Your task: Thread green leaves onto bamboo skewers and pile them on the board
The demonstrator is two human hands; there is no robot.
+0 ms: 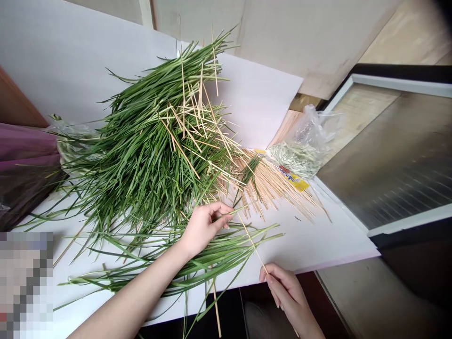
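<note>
My left hand (208, 223) pinches a green chive stalk (247, 205) between thumb and fingers, its pale end pointing right. Lower right, my right hand (284, 285) is closed on a thin wooden skewer (254, 245), held at a slant. The skewer's upper end meets the stalk just right of my left fingertips; whether it pierces the stalk I cannot tell. Under my left forearm lies a loose bunch of chives (226, 256), stems toward the right. Behind my left hand rises a big heap of chives (151, 141) with several skewers lying across it.
Many loose skewers (271, 183) fan out right of the heap, with a yellow wrapper (299, 182) among them. Beyond stands a clear plastic bag (307, 146) of pale green strands. A glass-panelled frame (399, 155) borders the right side. The white table's front edge (339, 258) runs near my right hand.
</note>
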